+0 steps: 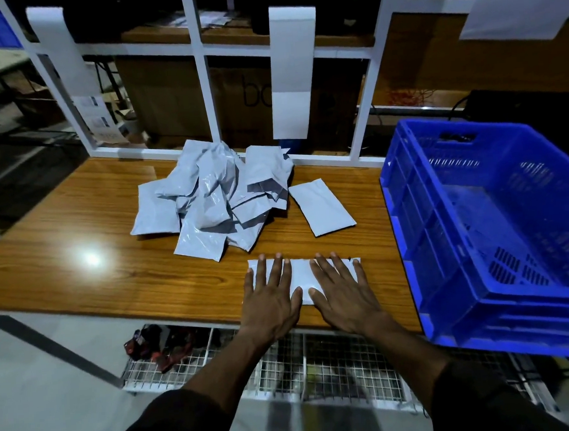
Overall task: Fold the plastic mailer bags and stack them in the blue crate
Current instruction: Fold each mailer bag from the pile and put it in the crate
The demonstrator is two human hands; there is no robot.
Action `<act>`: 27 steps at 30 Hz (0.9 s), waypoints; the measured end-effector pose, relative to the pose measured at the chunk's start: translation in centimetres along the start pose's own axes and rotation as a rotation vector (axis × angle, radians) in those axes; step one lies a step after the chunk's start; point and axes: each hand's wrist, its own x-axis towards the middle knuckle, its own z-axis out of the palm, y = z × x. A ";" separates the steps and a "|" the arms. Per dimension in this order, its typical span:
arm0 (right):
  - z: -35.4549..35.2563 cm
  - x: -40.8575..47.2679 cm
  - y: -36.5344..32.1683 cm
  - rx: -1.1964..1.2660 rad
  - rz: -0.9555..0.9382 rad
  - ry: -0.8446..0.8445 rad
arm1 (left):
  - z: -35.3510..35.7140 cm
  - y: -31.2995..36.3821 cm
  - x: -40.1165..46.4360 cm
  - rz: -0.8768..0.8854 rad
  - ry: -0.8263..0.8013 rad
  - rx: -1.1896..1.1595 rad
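1. A loose pile of grey mailer bags [212, 196] lies on the wooden table [74, 210].
2. The left hand [270, 297] presses flat, fingers straight and spread, on a folded mailer bag [302, 274] at the table's near edge.
3. The right hand [342, 288] presses flat on the same bag, fingers spread.
4. One flat mailer bag [321, 206] lies apart, just right of the pile.
5. The blue crate [500, 234] on the right holds no bags.
6. The cardboard box [235, 104] behind shows "bo"; the rest is hidden.
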 end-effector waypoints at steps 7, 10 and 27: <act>0.1 0.0 -0.1 -0.001 0.005 0.004 | 0.2 0.0 0.0 -0.006 -0.014 0.014; 0.1 -0.1 -0.1 -0.002 0.003 -0.006 | 0.2 0.1 0.0 -0.006 -0.025 0.017; 0.2 0.1 -0.2 0.006 0.017 -0.038 | -0.6 0.6 0.1 -0.038 -0.126 -0.060</act>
